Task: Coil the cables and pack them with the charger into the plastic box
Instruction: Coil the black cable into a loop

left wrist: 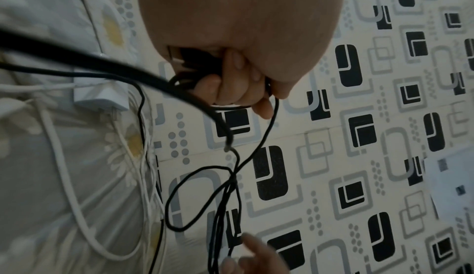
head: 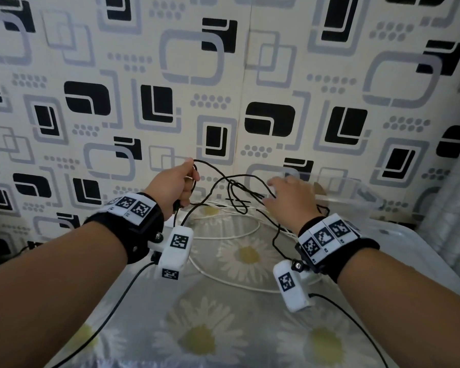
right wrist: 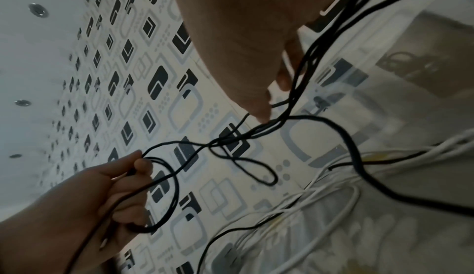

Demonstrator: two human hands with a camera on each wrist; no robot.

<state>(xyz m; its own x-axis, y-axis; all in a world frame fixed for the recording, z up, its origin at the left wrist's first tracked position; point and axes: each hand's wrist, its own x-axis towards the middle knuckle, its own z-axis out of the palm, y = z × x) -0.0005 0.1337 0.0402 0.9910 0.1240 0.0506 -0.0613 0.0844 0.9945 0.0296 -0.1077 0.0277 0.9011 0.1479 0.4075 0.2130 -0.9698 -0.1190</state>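
Note:
My left hand (head: 189,181) is raised above the table and grips several small loops of a thin black cable (head: 231,181). The left wrist view shows its fingers (left wrist: 231,83) curled round those loops, and the cable (left wrist: 231,177) hanging down in a tangle. My right hand (head: 270,193) reaches into the tangled strands (right wrist: 231,142). There its thumb and forefinger (right wrist: 261,114) stand apart, with strands running between them. A white cable (head: 223,236) lies loose on the cloth. The white charger (left wrist: 102,98) sits by the wall. A clear plastic box (head: 356,192) stands behind my right hand.
The table wears a grey daisy-print cloth (head: 197,341) and backs onto a black, grey and cream patterned wall (head: 223,75). A white smooth surface (head: 409,240) lies at the right edge. Black leads (head: 117,301) trail from both wrist cameras across the near cloth.

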